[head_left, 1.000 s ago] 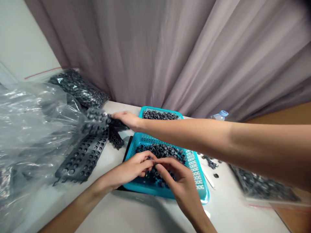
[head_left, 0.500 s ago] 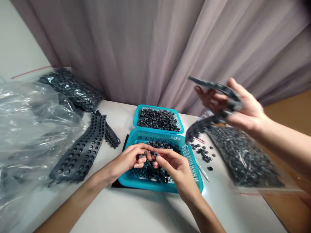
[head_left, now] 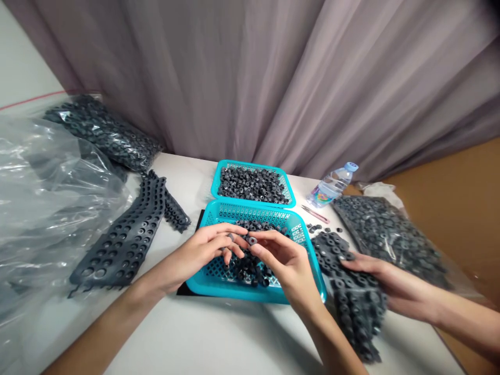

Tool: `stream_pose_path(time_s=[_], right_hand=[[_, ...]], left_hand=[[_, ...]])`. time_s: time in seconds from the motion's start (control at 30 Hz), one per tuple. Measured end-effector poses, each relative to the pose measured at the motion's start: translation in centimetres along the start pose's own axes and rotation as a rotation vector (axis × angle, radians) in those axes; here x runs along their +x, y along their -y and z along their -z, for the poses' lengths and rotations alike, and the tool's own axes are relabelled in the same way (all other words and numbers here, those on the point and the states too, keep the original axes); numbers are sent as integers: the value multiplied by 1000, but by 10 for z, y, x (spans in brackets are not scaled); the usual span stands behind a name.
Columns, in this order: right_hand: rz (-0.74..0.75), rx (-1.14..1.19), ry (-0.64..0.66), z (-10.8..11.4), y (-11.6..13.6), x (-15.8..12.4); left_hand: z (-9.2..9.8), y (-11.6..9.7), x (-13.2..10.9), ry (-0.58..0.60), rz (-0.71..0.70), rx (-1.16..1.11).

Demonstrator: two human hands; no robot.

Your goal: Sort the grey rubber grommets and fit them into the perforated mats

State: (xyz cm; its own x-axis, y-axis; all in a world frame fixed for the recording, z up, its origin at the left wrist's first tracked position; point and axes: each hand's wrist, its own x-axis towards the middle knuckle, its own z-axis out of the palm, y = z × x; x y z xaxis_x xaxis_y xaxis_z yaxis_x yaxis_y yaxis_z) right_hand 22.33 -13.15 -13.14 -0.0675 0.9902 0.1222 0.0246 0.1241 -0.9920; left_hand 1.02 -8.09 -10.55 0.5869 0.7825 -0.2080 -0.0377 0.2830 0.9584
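Observation:
My left hand is over the near blue basket, its fingers curled around a small dark rubber piece. Between the thumb and forefinger of my right hand is a small black rubber ring, its hole facing me. The fingertips of both hands nearly meet. Beneath them, loose black rubber pieces lie in the basket, partly hidden by my fingers.
Another person's hand holds a studded black rubber sheet at the right. A second blue basket stands behind. Bagged pieces, a water bottle, snips, a perforated rubber sheet and clear plastic surround them.
The other person's hand has come down with the rubber sheet, from the air to the table right of the basket, uncovering the bottle. My left fingers have loosened slightly; my right still pinches a ring.

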Motion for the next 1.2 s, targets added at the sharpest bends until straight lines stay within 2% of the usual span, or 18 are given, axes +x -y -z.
stream_pose_path(time_s=[0.17,0.33,0.47,0.7,1.2], right_hand=[[-21,34,-14,-1,-1,0],[-14,24,-18,-2,2,-1],[6,-2,-45,-2,2,0],[84,-103,-75,-4,0,-2],[74,-166,-39,-6,2,0]], left_hand=[[-2,2,0,16,-10,11],[-2,2,-1,3,18,-155],[1,3,-1,40,9,-259],[5,5,-2,-15,56,-274],[6,10,0,-4,37,-318]])
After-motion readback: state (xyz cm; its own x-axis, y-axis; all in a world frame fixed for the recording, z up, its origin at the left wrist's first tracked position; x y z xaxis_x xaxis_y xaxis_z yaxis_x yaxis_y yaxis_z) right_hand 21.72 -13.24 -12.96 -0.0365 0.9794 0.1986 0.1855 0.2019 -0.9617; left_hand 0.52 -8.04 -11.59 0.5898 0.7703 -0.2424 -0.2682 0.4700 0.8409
